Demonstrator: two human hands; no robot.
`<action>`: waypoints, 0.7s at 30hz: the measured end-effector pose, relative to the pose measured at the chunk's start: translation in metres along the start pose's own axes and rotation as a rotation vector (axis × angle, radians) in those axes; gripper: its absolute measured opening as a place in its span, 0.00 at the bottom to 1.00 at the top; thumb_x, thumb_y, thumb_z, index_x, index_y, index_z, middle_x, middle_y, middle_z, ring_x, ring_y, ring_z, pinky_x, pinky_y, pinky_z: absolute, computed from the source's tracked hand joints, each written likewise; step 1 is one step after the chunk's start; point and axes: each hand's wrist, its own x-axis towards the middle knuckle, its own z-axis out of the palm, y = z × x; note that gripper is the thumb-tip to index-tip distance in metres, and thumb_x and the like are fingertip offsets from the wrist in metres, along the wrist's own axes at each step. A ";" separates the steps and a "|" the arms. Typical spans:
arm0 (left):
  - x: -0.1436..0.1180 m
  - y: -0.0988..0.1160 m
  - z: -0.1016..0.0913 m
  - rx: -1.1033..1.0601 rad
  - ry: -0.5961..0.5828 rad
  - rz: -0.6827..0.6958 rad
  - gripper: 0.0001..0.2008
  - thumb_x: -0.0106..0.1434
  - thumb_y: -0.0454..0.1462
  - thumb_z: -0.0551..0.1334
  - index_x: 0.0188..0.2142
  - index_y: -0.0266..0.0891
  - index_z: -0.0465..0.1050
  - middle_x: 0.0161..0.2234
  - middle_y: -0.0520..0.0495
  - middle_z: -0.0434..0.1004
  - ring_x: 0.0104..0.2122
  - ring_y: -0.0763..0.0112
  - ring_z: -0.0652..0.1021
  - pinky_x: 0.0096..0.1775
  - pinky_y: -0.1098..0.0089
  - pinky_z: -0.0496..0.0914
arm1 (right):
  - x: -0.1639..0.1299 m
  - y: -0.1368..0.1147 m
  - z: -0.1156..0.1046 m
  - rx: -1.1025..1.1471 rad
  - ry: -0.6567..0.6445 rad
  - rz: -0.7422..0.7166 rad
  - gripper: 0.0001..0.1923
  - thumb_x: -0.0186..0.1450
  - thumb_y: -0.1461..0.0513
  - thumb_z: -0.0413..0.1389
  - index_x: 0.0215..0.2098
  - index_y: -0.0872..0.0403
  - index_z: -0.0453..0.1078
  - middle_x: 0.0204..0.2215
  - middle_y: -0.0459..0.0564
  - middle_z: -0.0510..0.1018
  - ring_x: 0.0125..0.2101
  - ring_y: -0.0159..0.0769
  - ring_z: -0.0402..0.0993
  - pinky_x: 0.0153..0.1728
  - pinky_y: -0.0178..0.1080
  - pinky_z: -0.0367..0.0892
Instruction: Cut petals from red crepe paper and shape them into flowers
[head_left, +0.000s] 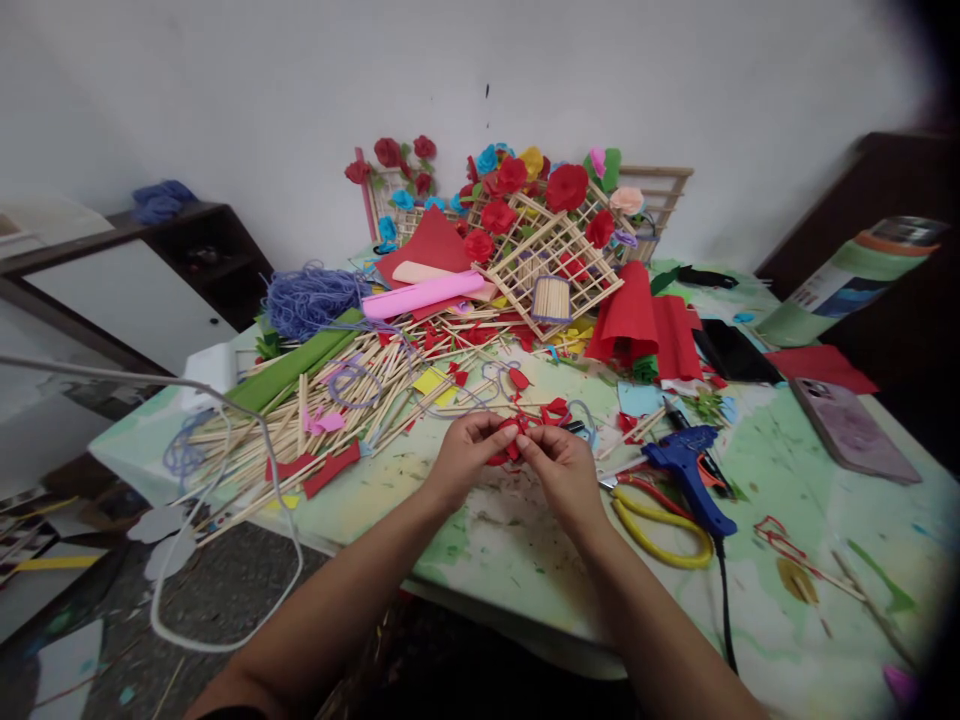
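Observation:
My left hand (pixel 471 452) and my right hand (pixel 561 468) meet over the near middle of the table. Thumbs and fingers of both pinch a small piece of red paper (pixel 512 450), whose exact shape is partly hidden by the fingertips. Just beyond them lie red paper scraps (pixel 555 410) and a loop of thin purple string (pixel 491 380). To the right of my right hand rests a blue glue gun (pixel 686 470), beside scissors with yellow and red handles (pixel 664 530).
Wooden sticks (pixel 367 375) spread across the left, near purple yarn (pixel 315 298). Stick lattices (pixel 559 260) with paper flowers (pixel 566 188) lean at the back. Rolled red crepe paper (pixel 626 315), a phone (pixel 851 425) and a bottle (pixel 855 275) stand or lie right. A white cable (pixel 274 470) hangs left.

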 end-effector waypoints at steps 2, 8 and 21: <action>0.004 0.002 0.001 -0.081 -0.006 -0.050 0.13 0.47 0.41 0.71 0.25 0.34 0.72 0.21 0.51 0.73 0.21 0.77 0.71 0.26 0.75 0.67 | 0.002 -0.004 -0.007 -0.153 0.020 -0.065 0.14 0.59 0.53 0.55 0.26 0.55 0.72 0.20 0.47 0.75 0.22 0.34 0.68 0.26 0.36 0.62; 0.029 0.023 0.004 -0.209 -0.022 -0.100 0.12 0.43 0.36 0.73 0.25 0.33 0.73 0.22 0.52 0.73 0.22 0.80 0.71 0.28 0.78 0.68 | 0.015 -0.033 -0.055 -1.082 0.044 -0.300 0.07 0.61 0.61 0.52 0.30 0.54 0.72 0.27 0.52 0.77 0.33 0.42 0.68 0.34 0.40 0.59; 0.053 0.019 -0.009 -0.429 0.078 -0.203 0.10 0.46 0.28 0.69 0.27 0.35 0.71 0.23 0.53 0.75 0.23 0.81 0.74 0.28 0.80 0.70 | 0.004 -0.044 -0.115 -1.066 0.402 -0.260 0.14 0.66 0.55 0.48 0.25 0.52 0.65 0.21 0.49 0.71 0.24 0.37 0.65 0.28 0.38 0.57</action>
